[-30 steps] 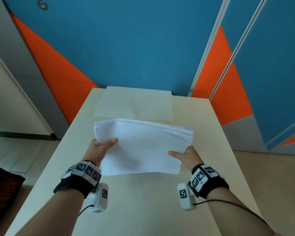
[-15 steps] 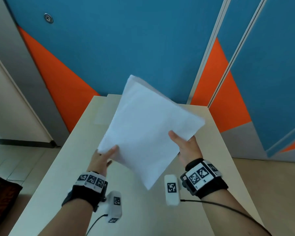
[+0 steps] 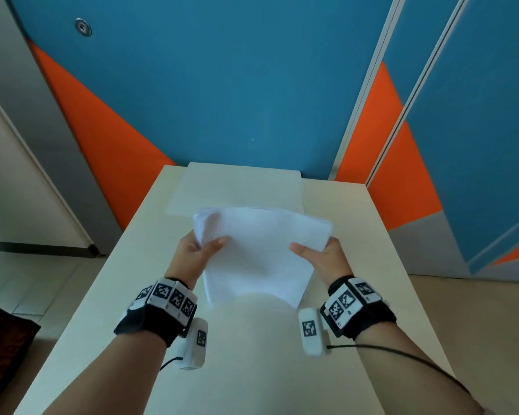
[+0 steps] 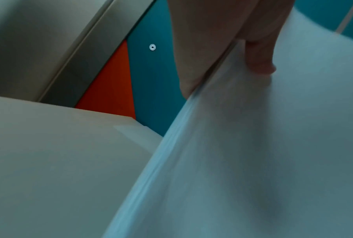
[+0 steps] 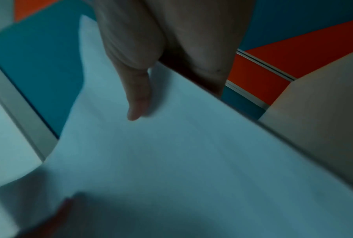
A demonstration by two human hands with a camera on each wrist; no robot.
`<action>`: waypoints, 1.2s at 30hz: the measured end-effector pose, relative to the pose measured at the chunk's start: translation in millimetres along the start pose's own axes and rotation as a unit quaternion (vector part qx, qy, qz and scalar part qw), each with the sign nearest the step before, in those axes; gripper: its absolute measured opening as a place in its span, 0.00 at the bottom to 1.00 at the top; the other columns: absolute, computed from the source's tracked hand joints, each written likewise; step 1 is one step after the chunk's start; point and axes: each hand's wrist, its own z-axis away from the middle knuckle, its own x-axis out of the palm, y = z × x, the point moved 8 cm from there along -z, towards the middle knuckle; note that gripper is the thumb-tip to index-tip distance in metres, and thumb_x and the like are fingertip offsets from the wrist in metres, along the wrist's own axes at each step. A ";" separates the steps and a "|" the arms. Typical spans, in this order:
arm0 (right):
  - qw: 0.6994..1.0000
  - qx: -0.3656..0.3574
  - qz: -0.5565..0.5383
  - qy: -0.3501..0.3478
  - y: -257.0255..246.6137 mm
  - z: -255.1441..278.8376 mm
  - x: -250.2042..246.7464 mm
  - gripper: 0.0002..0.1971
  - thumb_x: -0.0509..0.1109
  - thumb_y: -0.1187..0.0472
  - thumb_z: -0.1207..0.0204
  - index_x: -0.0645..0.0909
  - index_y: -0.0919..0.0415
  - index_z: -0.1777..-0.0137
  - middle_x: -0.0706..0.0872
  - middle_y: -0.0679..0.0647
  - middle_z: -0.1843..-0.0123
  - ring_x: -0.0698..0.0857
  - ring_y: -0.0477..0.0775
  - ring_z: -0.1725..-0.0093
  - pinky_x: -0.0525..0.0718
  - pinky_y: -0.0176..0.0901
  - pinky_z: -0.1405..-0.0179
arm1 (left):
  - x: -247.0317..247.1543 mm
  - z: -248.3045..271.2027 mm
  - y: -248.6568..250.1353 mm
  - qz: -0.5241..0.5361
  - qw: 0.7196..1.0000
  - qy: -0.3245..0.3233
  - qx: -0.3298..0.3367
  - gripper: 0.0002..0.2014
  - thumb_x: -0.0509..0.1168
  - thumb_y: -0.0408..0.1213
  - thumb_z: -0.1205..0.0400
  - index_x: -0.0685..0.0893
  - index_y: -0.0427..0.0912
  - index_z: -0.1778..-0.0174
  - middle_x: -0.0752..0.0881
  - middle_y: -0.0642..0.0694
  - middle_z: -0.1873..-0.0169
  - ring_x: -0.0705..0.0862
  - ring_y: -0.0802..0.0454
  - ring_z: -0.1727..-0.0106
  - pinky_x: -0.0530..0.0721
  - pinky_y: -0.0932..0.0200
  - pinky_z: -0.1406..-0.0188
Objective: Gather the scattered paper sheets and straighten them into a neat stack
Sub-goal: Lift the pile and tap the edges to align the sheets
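A sheaf of white paper sheets [image 3: 259, 253] is held above the pale table [image 3: 357, 235], tilted with its near edge down towards me. My left hand [image 3: 198, 250] pinches its left edge, thumb on top and fingers hidden beneath. My right hand [image 3: 318, 253] pinches the right edge the same way. In the left wrist view the thumb presses the paper sheets [image 4: 252, 145], whose layered edge shows. In the right wrist view the thumb lies on the top of the paper sheets [image 5: 191, 161]. The sheets' edges look nearly aligned, slightly fanned at the far left corner.
A pale flat mat [image 3: 240, 187] lies at the table's far end, against the blue and orange wall [image 3: 222, 85]. The table's left edge drops to a tiled floor [image 3: 27, 280]; a dark rug [image 3: 0, 339] is at lower left.
Half a second ago the sheaf stood turned on a corner, raised before the wall. Now it is lowered and squared again, long edges left to right, both hands back at its sides.
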 end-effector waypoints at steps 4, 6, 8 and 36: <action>0.999 -0.015 -0.021 0.041 1.7 5.5 -6.3 0.13 0.73 0.74 0.30 0.81 0.55 0.52 0.88 0.50 0.57 0.90 0.39 0.63 0.85 0.33 0.64 | 3.5 0.0 2.6 0.005 0.999 0.009 0.034 0.26 0.72 0.49 0.36 0.79 0.50 0.42 0.86 0.47 0.47 0.85 0.49 0.45 0.85 0.60 0.51; 0.995 -0.047 -0.052 0.072 -5.5 7.3 -9.6 0.16 0.76 0.67 0.33 0.80 0.48 0.51 0.87 0.53 0.51 0.88 0.52 0.51 0.88 0.41 0.54 | 7.2 1.2 16.2 0.026 0.998 0.024 0.061 0.26 0.71 0.50 0.33 0.78 0.47 0.41 0.86 0.47 0.45 0.84 0.51 0.43 0.83 0.60 0.46; 0.990 -0.066 -0.057 0.114 -15.7 10.0 -9.3 0.12 0.77 0.52 0.38 0.79 0.41 0.56 0.85 0.56 0.45 0.84 0.59 0.43 0.84 0.55 0.42 | 10.2 4.3 31.1 0.030 0.993 0.064 0.094 0.18 0.68 0.54 0.32 0.80 0.52 0.49 0.86 0.50 0.50 0.84 0.52 0.47 0.81 0.59 0.45; 0.983 0.148 0.099 -0.037 49.3 -9.4 -3.3 0.17 0.77 0.67 0.31 0.77 0.55 0.46 0.82 0.43 0.52 0.83 0.51 0.41 0.74 0.38 0.38 | 5.8 -29.4 -69.1 -0.012 0.982 -0.086 -0.168 0.36 0.83 0.42 0.58 0.85 0.47 0.51 0.91 0.47 0.52 0.88 0.49 0.48 0.83 0.51 0.43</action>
